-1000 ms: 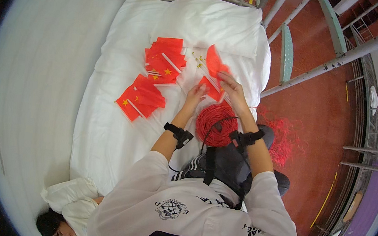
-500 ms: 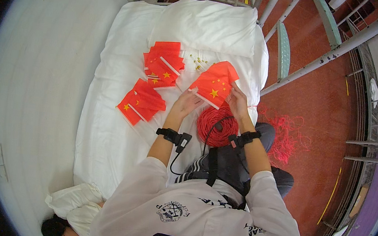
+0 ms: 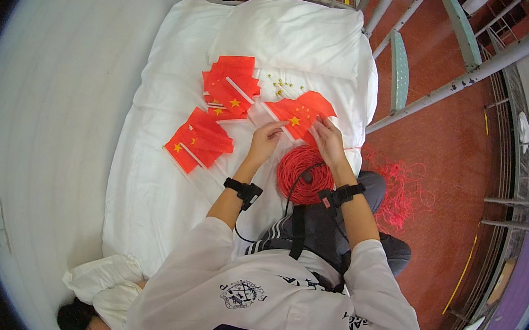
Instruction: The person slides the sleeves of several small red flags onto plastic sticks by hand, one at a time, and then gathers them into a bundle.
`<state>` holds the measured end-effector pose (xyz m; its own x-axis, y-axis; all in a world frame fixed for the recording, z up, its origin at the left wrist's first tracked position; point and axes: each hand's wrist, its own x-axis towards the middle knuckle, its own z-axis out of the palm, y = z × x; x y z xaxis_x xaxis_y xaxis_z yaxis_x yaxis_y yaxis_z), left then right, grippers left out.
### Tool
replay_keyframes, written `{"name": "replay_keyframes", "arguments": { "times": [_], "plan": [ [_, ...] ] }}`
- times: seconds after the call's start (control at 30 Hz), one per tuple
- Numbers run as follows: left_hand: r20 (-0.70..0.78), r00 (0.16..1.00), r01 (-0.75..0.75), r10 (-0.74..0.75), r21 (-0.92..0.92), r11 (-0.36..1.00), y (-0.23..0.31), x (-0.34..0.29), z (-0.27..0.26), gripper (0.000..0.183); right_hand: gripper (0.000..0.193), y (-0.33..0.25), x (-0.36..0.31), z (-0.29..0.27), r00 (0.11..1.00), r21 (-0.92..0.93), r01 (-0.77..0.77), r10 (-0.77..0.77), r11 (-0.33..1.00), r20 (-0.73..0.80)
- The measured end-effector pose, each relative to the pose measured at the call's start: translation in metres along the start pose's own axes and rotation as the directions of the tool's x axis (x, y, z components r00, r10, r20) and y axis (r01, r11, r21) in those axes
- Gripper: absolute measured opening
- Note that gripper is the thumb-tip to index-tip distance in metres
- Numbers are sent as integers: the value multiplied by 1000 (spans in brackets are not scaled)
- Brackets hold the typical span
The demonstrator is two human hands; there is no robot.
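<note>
A red flag (image 3: 314,108) with yellow stars is held up over the bed by both hands. My left hand (image 3: 266,141) is closed, its fingertips pinching the flag's white-sleeved edge near the large star. At the flag's lower right, my right hand (image 3: 330,143) grips the cloth between thumb and fingers. Just below the hands sits a coil of red cord (image 3: 285,179), with a black cable across it. To the left lie an overlapping pile of similar flags (image 3: 232,71) and a smaller pile (image 3: 213,135), with white sticks among them. Small gold-coloured pieces (image 3: 279,89) are scattered beyond the held flag.
The white bed (image 3: 144,204) has a pillow (image 3: 284,35) at its far end. A metal ladder (image 3: 398,76) stands on the right. Loose red strands (image 3: 397,188) hang beside the bed over the red floor. A person (image 3: 111,307) lies at the lower left by the wall.
The held flag has turned and partly folded between my hands. My left fingers have shifted along its white edge and closed into a pinch. My right hand keeps its hold.
</note>
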<state>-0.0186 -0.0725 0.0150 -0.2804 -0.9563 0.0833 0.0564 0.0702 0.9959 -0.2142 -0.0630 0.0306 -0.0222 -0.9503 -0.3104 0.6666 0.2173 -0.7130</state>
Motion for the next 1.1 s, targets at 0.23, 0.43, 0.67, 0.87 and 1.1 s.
{"name": "replay_keyframes", "arguments": {
  "times": [0.23, 0.43, 0.67, 0.87, 1.1],
  "plan": [
    [-163, 969, -38, 183, 638, 769, 27, 4, 13, 20, 35, 2, 26, -50, 925, -905, 267, -351, 330, 145],
    [-217, 904, -154, 368, 637, 756, 34, -4, -3, 17, 19, -20, 27, -52, 958, -906, -76, -283, -416, 50],
    [-221, 975, 54, 35, 384, 922, 70, -7, 15, 28, 15, -18, 25, -77, 933, -933, -30, -344, -359, 103],
    [-151, 987, 86, -57, 193, 978, 63, -8, 11, 32, 12, -50, -11, -26, 830, -972, 5, -541, -234, 134],
    [-57, 997, 43, -43, 5, 999, 60, -11, 19, 28, 8, -93, -72, 48, 841, -565, 509, -515, 649, 165]
  ]
}}
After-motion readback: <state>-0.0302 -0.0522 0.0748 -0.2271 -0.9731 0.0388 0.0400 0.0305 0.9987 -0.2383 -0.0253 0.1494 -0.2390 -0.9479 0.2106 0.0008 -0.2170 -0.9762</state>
